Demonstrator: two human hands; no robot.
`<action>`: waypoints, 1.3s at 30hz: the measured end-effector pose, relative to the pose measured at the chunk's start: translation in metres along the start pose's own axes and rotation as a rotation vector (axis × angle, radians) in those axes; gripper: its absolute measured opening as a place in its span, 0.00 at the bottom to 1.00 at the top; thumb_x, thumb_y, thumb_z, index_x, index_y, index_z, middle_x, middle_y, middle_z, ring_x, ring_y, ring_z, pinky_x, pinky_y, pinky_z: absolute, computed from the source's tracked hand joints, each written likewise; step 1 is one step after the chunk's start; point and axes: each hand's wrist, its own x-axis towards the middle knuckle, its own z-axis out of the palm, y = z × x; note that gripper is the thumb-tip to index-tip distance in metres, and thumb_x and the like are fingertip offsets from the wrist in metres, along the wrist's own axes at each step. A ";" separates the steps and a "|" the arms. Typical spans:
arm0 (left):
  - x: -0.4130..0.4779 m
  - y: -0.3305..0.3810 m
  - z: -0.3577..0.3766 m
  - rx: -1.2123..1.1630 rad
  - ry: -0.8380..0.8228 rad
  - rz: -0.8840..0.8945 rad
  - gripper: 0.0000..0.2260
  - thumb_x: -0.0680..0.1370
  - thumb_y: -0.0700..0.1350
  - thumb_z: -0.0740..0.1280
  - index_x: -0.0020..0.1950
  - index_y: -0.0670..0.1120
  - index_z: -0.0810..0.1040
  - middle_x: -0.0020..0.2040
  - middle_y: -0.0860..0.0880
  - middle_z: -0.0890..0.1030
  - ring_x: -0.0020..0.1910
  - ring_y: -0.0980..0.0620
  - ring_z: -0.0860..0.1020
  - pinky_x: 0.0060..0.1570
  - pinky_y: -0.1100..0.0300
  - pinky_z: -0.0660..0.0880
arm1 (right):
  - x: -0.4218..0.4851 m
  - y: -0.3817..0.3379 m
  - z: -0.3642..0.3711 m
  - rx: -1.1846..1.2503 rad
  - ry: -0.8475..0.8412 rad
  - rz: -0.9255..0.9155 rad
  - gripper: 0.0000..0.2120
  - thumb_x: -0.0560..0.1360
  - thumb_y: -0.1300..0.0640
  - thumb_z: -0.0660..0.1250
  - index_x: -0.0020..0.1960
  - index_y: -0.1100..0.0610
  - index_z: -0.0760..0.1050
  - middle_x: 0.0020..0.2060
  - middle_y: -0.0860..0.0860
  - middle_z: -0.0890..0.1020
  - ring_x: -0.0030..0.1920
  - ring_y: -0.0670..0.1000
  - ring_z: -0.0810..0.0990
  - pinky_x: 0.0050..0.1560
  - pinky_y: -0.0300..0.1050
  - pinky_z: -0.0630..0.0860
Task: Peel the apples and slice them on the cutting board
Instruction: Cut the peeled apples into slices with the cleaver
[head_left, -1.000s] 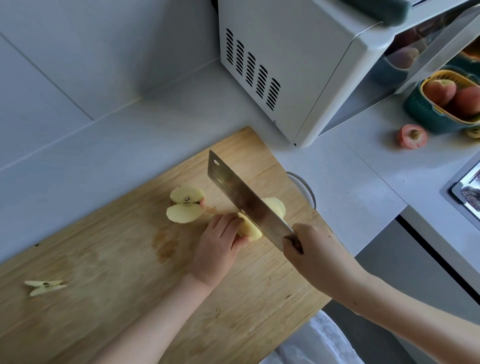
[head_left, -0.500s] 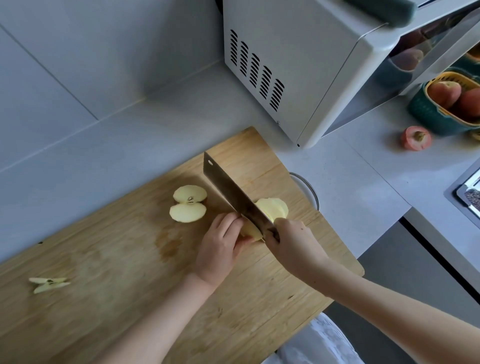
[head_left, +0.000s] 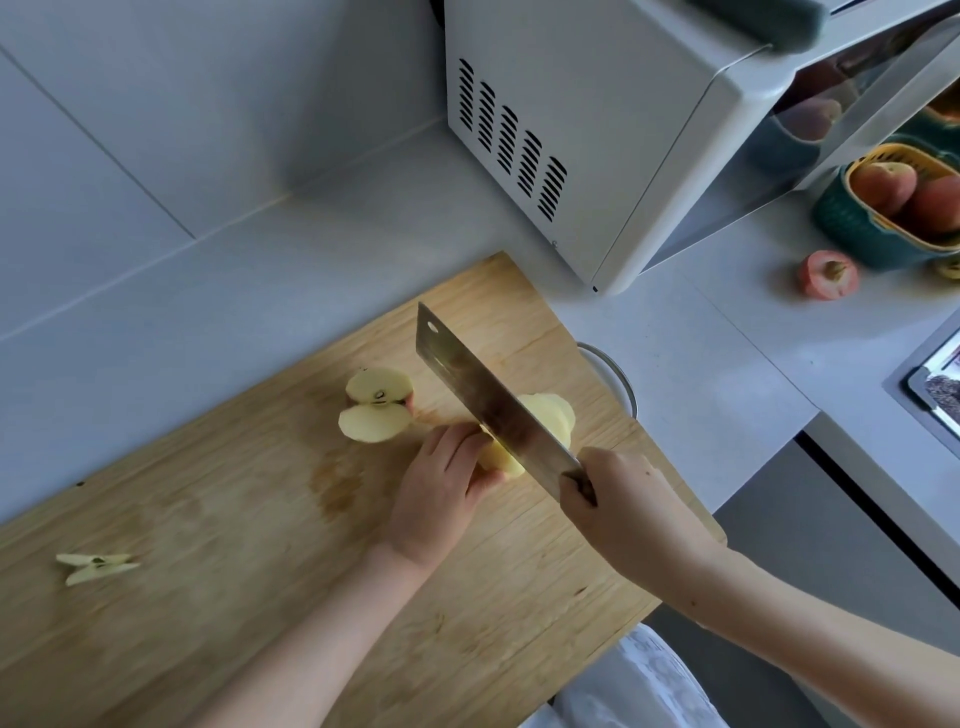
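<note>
The wooden cutting board (head_left: 260, 545) lies on the pale surface (head_left: 701, 364). The left hand (head_left: 441, 493) rests on the board with its fingers curled over a peeled apple piece (head_left: 498, 462), holding it down toward the board's right end. The right hand (head_left: 623, 504) is closed round the handle of the cleaver (head_left: 493, 405); the handle itself is hidden in the fist. The blade runs diagonally across the apple piece, just beside the left fingertips; its depth in the fruit cannot be told. Cut slices (head_left: 556, 415) lie against the blade's far side. Two apple halves (head_left: 376, 410), cut faces up, touch each other just beyond the left hand. Core scraps (head_left: 96, 566) lie well apart at the board's left end. A white microwave (head_left: 597, 130) stands behind the board. To its right a green basket (head_left: 841, 228) holds red apples (head_left: 935, 202), and a lone apple (head_left: 828, 274) stands beside it on the surface
</note>
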 end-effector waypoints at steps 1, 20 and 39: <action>0.000 0.000 0.000 -0.002 -0.004 -0.003 0.17 0.76 0.52 0.63 0.49 0.38 0.78 0.47 0.42 0.80 0.51 0.49 0.73 0.59 0.58 0.69 | 0.001 0.000 0.001 -0.002 0.001 0.003 0.18 0.80 0.56 0.54 0.32 0.55 0.59 0.27 0.47 0.63 0.25 0.46 0.60 0.24 0.36 0.61; -0.002 -0.007 -0.007 -0.076 -0.020 -0.064 0.14 0.74 0.47 0.66 0.49 0.37 0.80 0.46 0.42 0.81 0.50 0.52 0.74 0.58 0.61 0.70 | 0.008 0.001 0.014 0.043 0.047 0.003 0.16 0.79 0.55 0.55 0.33 0.56 0.59 0.27 0.48 0.64 0.26 0.47 0.61 0.26 0.37 0.58; -0.003 -0.007 -0.008 -0.131 -0.034 -0.066 0.12 0.75 0.46 0.66 0.50 0.38 0.81 0.48 0.44 0.81 0.52 0.52 0.75 0.64 0.70 0.66 | 0.027 -0.005 0.029 0.002 -0.026 0.013 0.18 0.80 0.54 0.55 0.33 0.54 0.60 0.29 0.48 0.66 0.27 0.46 0.63 0.28 0.38 0.61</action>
